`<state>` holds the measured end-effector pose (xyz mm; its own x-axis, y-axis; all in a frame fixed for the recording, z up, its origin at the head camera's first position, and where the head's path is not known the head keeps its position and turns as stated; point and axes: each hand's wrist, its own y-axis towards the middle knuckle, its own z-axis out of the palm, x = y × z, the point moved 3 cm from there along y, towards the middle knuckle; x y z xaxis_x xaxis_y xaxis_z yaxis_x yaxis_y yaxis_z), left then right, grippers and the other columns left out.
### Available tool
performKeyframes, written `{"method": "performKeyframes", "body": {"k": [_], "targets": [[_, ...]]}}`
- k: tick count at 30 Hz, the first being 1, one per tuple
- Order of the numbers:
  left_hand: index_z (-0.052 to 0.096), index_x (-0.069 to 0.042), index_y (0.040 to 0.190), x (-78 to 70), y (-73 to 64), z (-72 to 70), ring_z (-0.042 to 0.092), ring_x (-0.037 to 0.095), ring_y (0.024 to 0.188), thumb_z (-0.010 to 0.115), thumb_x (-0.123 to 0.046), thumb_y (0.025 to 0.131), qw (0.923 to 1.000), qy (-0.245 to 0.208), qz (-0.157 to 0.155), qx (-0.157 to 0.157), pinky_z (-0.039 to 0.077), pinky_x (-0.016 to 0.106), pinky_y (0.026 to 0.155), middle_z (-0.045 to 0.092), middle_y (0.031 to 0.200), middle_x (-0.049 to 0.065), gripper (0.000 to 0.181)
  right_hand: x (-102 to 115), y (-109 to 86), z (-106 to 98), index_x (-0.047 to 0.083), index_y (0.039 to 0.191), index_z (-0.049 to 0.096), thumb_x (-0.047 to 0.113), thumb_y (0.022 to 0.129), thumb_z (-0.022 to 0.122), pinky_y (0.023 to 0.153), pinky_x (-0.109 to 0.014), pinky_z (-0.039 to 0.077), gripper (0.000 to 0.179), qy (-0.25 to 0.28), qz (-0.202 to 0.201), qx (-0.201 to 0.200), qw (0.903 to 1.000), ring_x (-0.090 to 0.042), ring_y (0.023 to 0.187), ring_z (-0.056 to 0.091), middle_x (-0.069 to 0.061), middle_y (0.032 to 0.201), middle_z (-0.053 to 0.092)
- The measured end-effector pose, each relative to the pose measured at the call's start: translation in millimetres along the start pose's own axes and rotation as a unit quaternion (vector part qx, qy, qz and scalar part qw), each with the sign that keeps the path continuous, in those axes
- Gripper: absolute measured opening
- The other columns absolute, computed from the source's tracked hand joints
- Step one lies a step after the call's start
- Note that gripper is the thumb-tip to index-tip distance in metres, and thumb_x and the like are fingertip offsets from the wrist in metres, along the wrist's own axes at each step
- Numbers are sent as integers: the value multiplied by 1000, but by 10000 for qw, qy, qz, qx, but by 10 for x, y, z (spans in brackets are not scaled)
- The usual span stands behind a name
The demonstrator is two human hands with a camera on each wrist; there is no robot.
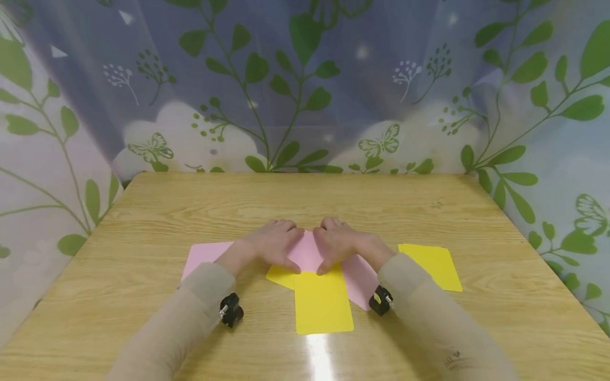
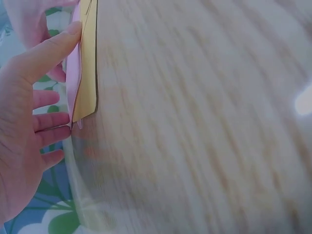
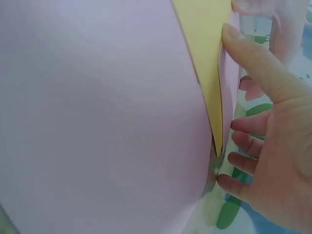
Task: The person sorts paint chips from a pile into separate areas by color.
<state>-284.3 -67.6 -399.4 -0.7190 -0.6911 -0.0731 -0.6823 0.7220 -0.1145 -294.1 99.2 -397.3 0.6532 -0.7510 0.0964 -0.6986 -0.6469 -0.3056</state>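
Note:
Both hands meet over a pink card (image 1: 305, 254) in the middle of the table. My left hand (image 1: 272, 244) holds its left side, thumb on the near part and fingers at the far edge. From the right, my right hand (image 1: 340, 241) grips the same card in a matching way, the thumbs pointing toward each other. A yellow card (image 1: 324, 307) lies in front of the thumbs, overlapping the pink one. Another yellow piece (image 1: 281, 276) sticks out at the left, and a second pink card (image 1: 359, 280) slants out beneath the right wrist.
Another pink card (image 1: 205, 255) lies partly behind the left forearm. To the right, a few stacked yellow cards (image 1: 431, 264) sit beside the right sleeve. The wooden table (image 1: 305, 196) ends at a leaf-patterned curtain (image 1: 305, 106) at the back and sides.

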Motion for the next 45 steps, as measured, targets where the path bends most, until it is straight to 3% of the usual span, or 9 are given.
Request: {"method": "performKeyframes", "body": {"k": [12, 21, 31, 39, 45], "targets": [[39, -7, 138, 22, 19, 36, 39, 27, 121, 64, -62, 73, 9998, -197, -55, -17, 25, 45, 104, 45, 129, 11, 89, 12, 13, -16, 2, 133, 39, 58, 66, 73, 100, -48, 29, 93, 76, 8, 56, 10000, -27, 119, 31, -11, 126, 36], [39, -3, 138, -24, 30, 31, 40, 22, 109, 71, -58, 69, 9985, -470, -263, 20, 29, 38, 100, 43, 120, 8, 93, 28, 6, -4, 3, 135, 36, 55, 67, 74, 102, -51, 27, 94, 137, -65, 71, 9999, -28, 124, 30, -13, 135, 33], [46, -1, 130, -15, 57, 46, 37, 18, 104, 71, -61, 66, 9985, -346, -430, 48, 31, 35, 96, 41, 114, 4, 91, 55, -25, 4, 3, 138, 34, 58, 70, 70, 102, -46, 29, 95, 30, -242, -99, 9997, -27, 125, 32, -12, 135, 34], [51, 1, 124, -76, 47, -1, 42, 21, 104, 67, -58, 70, 9999, 13, -160, 7, 32, 37, 97, 47, 113, 8, 81, 87, -9, -11, 5, 135, 40, 55, 73, 70, 102, -40, 31, 85, -99, -312, -78, 9994, -25, 120, 34, -11, 132, 36], [50, 2, 126, -118, 39, -36, 47, 26, 108, 65, -59, 72, 9996, 288, -34, 0, 33, 42, 99, 52, 118, 13, 82, 97, -10, -17, 3, 137, 38, 56, 73, 69, 103, -40, 30, 89, -81, -328, -117, 9994, -25, 121, 34, -12, 132, 36]]}}
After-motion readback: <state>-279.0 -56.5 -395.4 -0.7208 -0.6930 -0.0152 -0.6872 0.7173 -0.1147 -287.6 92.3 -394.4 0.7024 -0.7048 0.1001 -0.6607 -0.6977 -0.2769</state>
